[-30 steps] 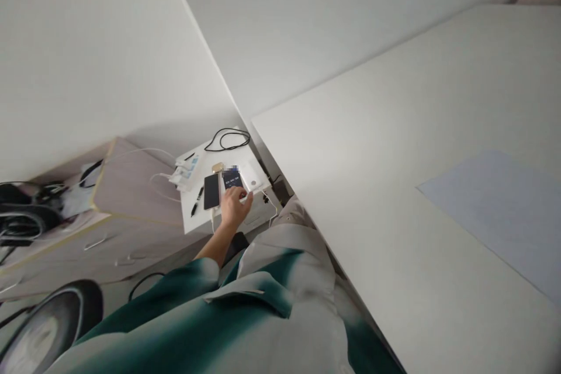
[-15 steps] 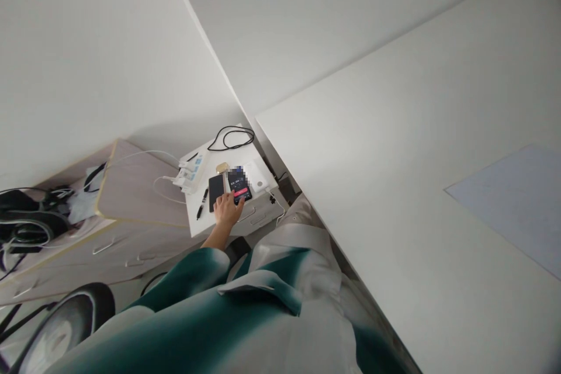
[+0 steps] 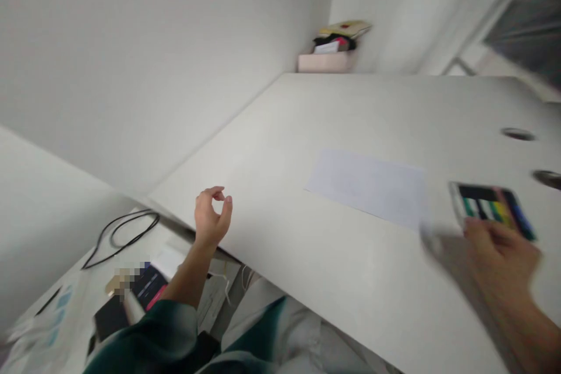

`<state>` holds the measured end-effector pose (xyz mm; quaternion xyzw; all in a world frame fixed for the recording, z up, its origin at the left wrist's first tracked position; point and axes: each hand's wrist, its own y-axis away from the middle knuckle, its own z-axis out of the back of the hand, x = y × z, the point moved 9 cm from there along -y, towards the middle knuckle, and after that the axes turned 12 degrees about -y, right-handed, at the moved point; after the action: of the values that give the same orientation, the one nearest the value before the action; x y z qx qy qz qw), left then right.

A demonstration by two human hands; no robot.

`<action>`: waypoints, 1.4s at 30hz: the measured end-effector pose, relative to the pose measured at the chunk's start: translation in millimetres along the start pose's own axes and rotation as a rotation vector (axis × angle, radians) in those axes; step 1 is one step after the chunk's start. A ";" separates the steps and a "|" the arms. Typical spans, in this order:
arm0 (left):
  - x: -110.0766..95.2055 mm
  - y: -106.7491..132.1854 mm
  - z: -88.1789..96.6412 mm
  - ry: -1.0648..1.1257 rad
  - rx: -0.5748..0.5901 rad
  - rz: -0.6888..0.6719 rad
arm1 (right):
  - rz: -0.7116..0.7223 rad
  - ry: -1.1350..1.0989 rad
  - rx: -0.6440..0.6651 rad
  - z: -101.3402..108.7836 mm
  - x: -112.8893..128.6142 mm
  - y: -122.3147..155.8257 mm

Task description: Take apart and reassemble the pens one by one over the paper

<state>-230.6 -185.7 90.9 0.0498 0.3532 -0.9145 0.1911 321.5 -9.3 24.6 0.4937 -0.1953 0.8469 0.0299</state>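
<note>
The right hand (image 3: 502, 257), motion-blurred, grips a smartphone (image 3: 491, 210) just right of the pale paper sheet (image 3: 366, 187), its fingers hiding the lower edge. Left of the sheet, the left hand (image 3: 213, 216) curls thumb to forefinger, pinching nothing.

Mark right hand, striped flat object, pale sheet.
Right hand (image 3: 502, 263): head view, on the back of the hand.
Striped flat object (image 3: 491, 213): head view, on its coloured stripes.
Pale sheet (image 3: 366, 187): head view, on its middle.

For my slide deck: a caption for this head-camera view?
Right hand holds a blurred phone over a white desk; left hand curled at its edge.
</note>
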 end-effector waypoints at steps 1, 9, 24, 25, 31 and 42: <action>-34.2 -21.9 -22.0 0.074 0.147 -0.127 | 0.043 0.039 -0.032 1.0 13.6 -0.5; -239.3 -58.5 -133.4 0.192 0.426 -0.652 | 0.150 0.510 0.151 -10.2 44.8 -39.6; -242.1 -41.5 -158.0 0.307 0.265 -0.588 | -0.195 0.780 0.383 -25.4 -43.8 -76.7; -241.4 -42.4 -157.6 0.307 0.257 -0.581 | -0.193 0.780 0.388 -26.2 -43.1 -77.5; -243.0 -41.0 -155.8 0.321 0.247 -0.578 | -0.285 0.761 0.279 -20.1 -36.9 -87.4; -244.8 -40.7 -156.7 0.342 0.260 -0.575 | -0.471 0.740 0.210 -18.3 -45.1 -100.7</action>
<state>-27.4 23.0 54.9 0.1245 0.2601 -0.9466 -0.1440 353.9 96.5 8.7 0.1891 0.0332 0.9518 0.2392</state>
